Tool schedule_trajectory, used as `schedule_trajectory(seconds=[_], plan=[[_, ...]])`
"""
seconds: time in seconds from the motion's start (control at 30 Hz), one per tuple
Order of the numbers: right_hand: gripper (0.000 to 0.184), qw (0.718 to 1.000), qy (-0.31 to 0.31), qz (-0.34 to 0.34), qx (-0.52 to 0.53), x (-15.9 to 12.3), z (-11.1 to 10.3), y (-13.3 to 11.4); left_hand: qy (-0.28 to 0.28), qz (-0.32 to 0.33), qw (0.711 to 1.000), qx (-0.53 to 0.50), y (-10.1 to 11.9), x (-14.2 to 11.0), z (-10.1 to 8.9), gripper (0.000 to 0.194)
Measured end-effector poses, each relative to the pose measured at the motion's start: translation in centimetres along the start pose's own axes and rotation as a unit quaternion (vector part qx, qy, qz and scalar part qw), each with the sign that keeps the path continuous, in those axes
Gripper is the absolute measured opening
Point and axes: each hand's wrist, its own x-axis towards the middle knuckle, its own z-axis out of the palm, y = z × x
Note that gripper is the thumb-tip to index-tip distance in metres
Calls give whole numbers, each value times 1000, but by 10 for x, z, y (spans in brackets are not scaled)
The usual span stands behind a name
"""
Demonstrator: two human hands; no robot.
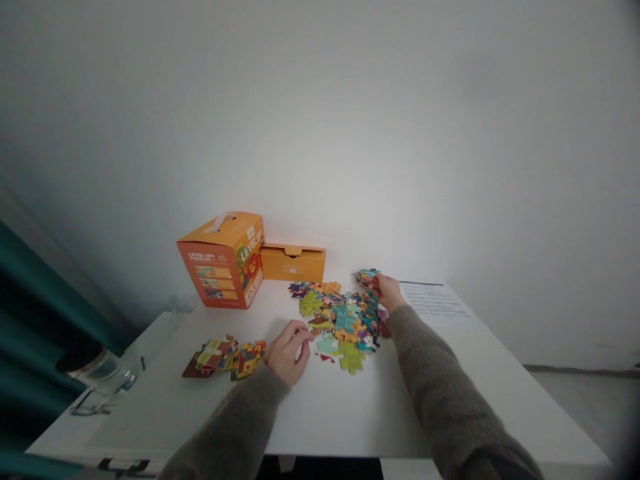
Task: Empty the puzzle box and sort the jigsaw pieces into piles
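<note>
A heap of jigsaw puzzle pieces [345, 319] in many colours lies loosely piled in the middle of the white table. My right hand [390, 291] reaches to the heap's far right side, fingers pinched on a puzzle piece beside a small stack of pieces [367, 276]. At the heap's near left edge, my left hand [289, 350] has its fingers curled together with the tips meeting; whatever lies between them is too small to make out. Left of that hand sit two small groups of pieces, one mostly brown and green [216, 355], the other red and yellow [250, 360].
An orange puzzle box [220, 260] stands at the back left, with a smaller orange carton [294, 263] beside it against the wall. A printed sheet [435, 300] lies at the back right. On the left are a glass jar [107, 373] and eyeglasses [90, 405].
</note>
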Motion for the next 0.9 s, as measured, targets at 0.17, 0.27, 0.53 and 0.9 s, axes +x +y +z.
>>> schedule_trajectory(seconds=[0.17,0.27,0.53,0.9], plan=[[7,998,28,38,-38,20,7,1,-10,-9,1000,0,-3,-1,1,22],[10,997,22,39,-69,22,8,1,-8,-6,1000,-3,-1,0,1,21],[13,974,-23,-87,-208,-1,11,6,1,-9,1000,-27,1,1,0,22],[29,649,-299,-453,-534,-91,89,40,32,-71,995,-66,2,7,-5,19]])
